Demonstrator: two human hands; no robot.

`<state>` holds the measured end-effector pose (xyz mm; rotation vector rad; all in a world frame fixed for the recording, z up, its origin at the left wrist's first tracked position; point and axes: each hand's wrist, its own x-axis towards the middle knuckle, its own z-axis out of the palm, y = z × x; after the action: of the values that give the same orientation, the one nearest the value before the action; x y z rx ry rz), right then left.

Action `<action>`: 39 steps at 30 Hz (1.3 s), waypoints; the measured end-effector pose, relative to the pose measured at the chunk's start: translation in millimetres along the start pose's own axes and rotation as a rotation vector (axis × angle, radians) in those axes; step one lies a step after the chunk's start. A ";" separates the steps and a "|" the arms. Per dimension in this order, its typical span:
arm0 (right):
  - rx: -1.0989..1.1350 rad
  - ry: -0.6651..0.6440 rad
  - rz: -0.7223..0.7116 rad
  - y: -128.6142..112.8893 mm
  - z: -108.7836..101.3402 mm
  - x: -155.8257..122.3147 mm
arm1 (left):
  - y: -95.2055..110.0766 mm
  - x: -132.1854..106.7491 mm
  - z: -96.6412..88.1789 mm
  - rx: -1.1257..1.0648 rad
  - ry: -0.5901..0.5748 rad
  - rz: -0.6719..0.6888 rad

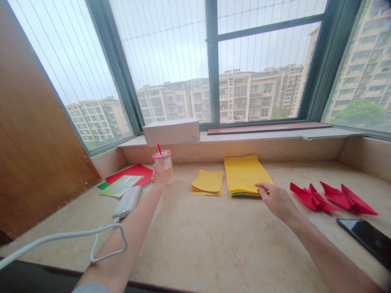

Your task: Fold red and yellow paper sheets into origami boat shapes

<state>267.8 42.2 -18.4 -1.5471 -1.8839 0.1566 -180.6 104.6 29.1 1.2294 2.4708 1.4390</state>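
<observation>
My left hand [161, 176] is wrapped round a clear plastic drink cup [166, 160] with a red-rimmed lid and a red straw. The cup stands upright at the back of the stone ledge, its lower part partly covered by my fingers. My right hand [276, 199] has its thumb and forefinger at the front right corner of a stack of yellow paper [247, 175], pinching the edge. Darker green sheets show under that stack. Between my hands lies a smaller pile of yellow-orange square paper [208, 181].
Two folded red paper shapes [313, 198] and a black phone [368, 238] lie at the right. Left of the cup are red and green sheets [134, 173] and a white power bank [127, 201] with a cable [55, 238] crossing my left forearm. A white box [171, 132] sits on the windowsill.
</observation>
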 end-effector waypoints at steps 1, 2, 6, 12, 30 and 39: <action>-0.001 -0.001 -0.002 0.2 0.0 -0.1 | -0.7 -0.1 1.5 -0.011 0.006 0.000; -0.002 -0.002 -0.001 0.4 0.0 -0.2 | -0.8 -0.6 2.9 -0.023 0.015 0.002; 0.000 -0.011 0.010 1.2 -0.1 -0.5 | 2.4 -8.2 5.2 -0.093 0.115 0.019; -0.009 -0.014 0.024 2.3 -0.8 -0.7 | 14.8 -49.9 2.7 -0.196 0.247 0.376; -0.068 -0.007 0.073 5.0 -3.3 -4.5 | 8.3 -110.8 9.4 0.540 -0.476 0.932; -0.087 0.004 0.092 8.4 -3.2 -5.1 | 11.8 -103.0 14.2 0.539 -0.492 0.939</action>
<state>276.8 39.0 -22.2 -1.6926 -1.8390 0.1132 -97.0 52.0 -5.5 2.6670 2.0169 0.3263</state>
